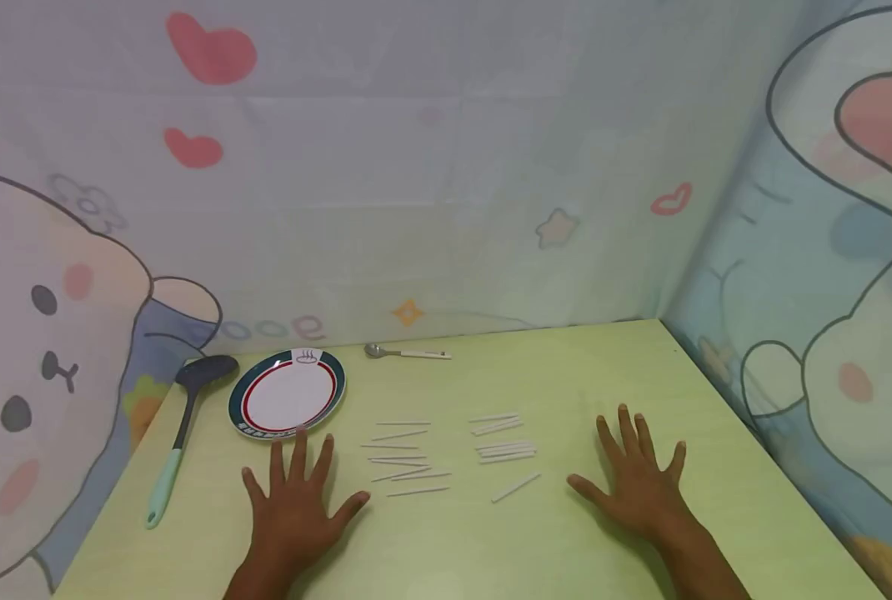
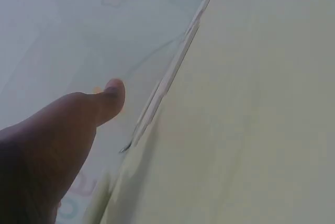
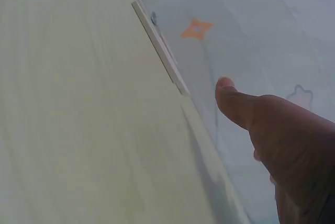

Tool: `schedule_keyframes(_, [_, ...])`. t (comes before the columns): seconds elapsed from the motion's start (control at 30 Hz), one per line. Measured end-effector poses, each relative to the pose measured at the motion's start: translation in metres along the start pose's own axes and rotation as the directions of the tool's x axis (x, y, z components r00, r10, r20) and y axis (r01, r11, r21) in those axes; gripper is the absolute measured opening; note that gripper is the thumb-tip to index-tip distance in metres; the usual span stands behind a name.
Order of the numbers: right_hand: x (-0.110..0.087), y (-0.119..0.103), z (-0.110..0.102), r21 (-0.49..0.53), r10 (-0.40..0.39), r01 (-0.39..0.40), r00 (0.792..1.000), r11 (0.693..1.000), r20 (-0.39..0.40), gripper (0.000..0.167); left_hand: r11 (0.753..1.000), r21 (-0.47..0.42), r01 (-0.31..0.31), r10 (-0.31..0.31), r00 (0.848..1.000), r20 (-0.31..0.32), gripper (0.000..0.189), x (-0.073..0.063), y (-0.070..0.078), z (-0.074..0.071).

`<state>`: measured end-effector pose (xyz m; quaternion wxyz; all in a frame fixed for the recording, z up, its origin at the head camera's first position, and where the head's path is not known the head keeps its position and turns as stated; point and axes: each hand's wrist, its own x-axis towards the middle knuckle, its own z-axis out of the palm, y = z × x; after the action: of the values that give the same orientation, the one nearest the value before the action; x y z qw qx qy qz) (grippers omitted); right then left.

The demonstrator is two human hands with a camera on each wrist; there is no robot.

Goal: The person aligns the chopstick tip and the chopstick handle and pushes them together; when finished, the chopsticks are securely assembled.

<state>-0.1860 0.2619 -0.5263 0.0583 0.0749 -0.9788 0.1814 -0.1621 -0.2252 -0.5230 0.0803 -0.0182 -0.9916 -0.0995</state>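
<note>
Fingers spread, my left hand (image 1: 293,514) rests palm down on the table, just below a white plate (image 1: 288,402) with a dark green and red rim. To its right lies a loose group of several thin white sticks (image 1: 418,476). A second group of slightly thicker white sticks (image 1: 508,452) lies nearer my right hand (image 1: 639,493), which also lies palm down with spread fingers. Neither hand holds anything. Both wrist views show mainly the thumb side of the left hand (image 2: 68,130) and right hand (image 3: 285,137), with sticks seen edge-on at table level.
A ladle (image 1: 187,417) with a dark head and mint handle lies along the left side of the pale yellow-green table (image 1: 566,558). Near the back edge is a small spoon (image 1: 408,354) with a white handle. Cartoon-printed cloth (image 1: 446,167) hangs behind and at both sides.
</note>
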Motion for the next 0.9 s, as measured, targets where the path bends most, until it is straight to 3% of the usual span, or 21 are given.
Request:
schedule_keyframes(0.1, [0.005, -0.002, 0.011, 0.041, -0.082, 0.082, 0.997, 0.996, -0.001, 0.102, 0.994, -0.045, -0.1, 0.096, 0.992, -0.082, 0.097, 0.003, 0.016, 0.01])
schedule_keyframes(0.17, [0.009, -0.006, 0.02, 0.075, -0.157, 0.156, 0.988, 0.985, 0.007, 0.098, 0.982, -0.074, -0.176, 0.163, 0.974, -0.158, 0.09, 0.005, 0.025, 0.016])
schedule_keyframes(0.23, [0.014, -0.012, 0.029, 0.116, -0.229, 0.225, 0.973, 0.967, 0.025, 0.094, 0.96, -0.1, -0.261, 0.231, 0.942, -0.243, 0.082, 0.007, 0.031, 0.021])
schedule_keyframes(0.37, [0.023, -0.02, 0.042, 0.178, -0.342, 0.333, 0.94, 0.926, 0.019, 0.088, 0.899, -0.141, -0.415, 0.341, 0.864, -0.37, 0.066, 0.014, 0.042, 0.031])
schedule_keyframes(0.47, [0.029, -0.023, 0.048, 0.191, -0.403, 0.4, 0.915, 0.897, -0.025, 0.081, 0.859, -0.18, -0.479, 0.379, 0.832, -0.406, 0.057, 0.019, 0.048, 0.036])
schedule_keyframes(0.77, [0.045, -0.038, 0.054, 0.289, -0.54, 0.549, 0.833, 0.784, -0.116, 0.051, 0.77, -0.326, -0.548, 0.431, 0.824, -0.368, 0.033, 0.039, 0.066, 0.04])
schedule_keyframes(0.9, [0.051, -0.046, 0.057, 0.334, -0.564, 0.566, 0.818, 0.754, -0.113, 0.034, 0.757, -0.36, -0.545, 0.445, 0.834, -0.327, 0.029, 0.042, 0.071, 0.041])
